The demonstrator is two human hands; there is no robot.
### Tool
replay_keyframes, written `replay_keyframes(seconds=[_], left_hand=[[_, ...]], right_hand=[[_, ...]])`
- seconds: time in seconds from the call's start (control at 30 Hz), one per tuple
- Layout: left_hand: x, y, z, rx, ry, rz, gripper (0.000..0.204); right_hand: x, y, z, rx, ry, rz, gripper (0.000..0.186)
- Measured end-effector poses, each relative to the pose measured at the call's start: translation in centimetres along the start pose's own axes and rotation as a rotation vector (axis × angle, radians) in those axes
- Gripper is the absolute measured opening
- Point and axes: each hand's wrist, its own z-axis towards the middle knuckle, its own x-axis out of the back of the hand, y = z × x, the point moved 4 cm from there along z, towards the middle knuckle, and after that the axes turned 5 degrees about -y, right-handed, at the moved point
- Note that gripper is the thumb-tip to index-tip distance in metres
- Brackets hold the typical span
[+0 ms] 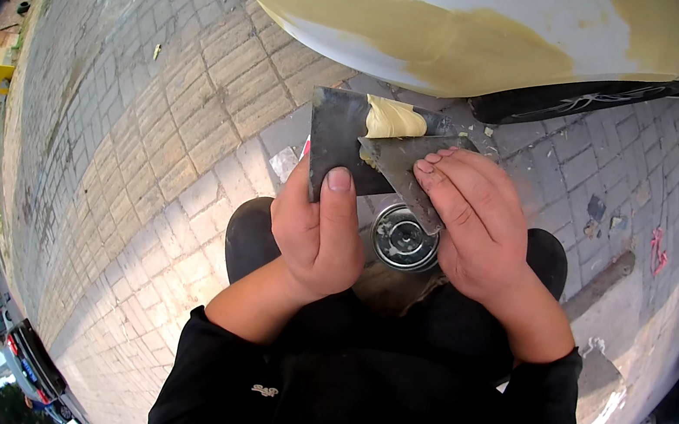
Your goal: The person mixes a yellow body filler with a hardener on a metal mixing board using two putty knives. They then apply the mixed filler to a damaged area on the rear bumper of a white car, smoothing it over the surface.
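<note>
My left hand (319,231) grips a dark flat board (335,137) by its near edge, thumb lying on top. On the board's far part sits a thick smear of pale yellow body filler (395,119). In my right hand (479,220) is a dark flat spreader (404,165), tilted, with the fingers pressed along its face. The spreader overlaps the board, its edge close against the filler, and a little filler clings near its left corner. Below the hands, between my knees, stands a round metal can (404,237), partly covered by the spreader and my right hand.
A white car body panel (403,24) with broad yellowish filler patches curves across the top, above a black wheel (580,99). Brick paving (198,103) spreads around me. Debris and a red scrap (658,251) lie at the right. Parked cars (36,364) show at the rim.
</note>
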Motion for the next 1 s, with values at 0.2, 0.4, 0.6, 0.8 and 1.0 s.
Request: replay_keyframes(seconds=[0.2, 0.4, 0.6, 0.8, 1.0], left_hand=[[-0.1, 0.4, 0.0, -0.007, -0.04, 0.085, 0.024], [-0.5, 0.6, 0.3, 0.009, -0.01, 0.059, 0.023], [-0.6, 0.6, 0.4, -0.035, -0.016, 0.109, 0.024], [-0.8, 0.6, 0.2, -0.095, 0.005, 0.136, 0.026], [-0.7, 0.9, -0.7, -0.056, -0.037, 0.174, 0.027]], right_hand=[[0.3, 0.2, 0.0, -0.001, 0.087, 0.036, 0.04], [0.5, 0.3, -0.2, -0.002, 0.125, 0.068, 0.04], [0.5, 0.2, -0.3, -0.008, 0.061, 0.11, 0.04], [0.5, -0.1, -0.2, 0.007, 0.03, 0.095, 0.04], [0.5, -0.6, -0.4, 0.004, 0.076, 0.049, 0.039]])
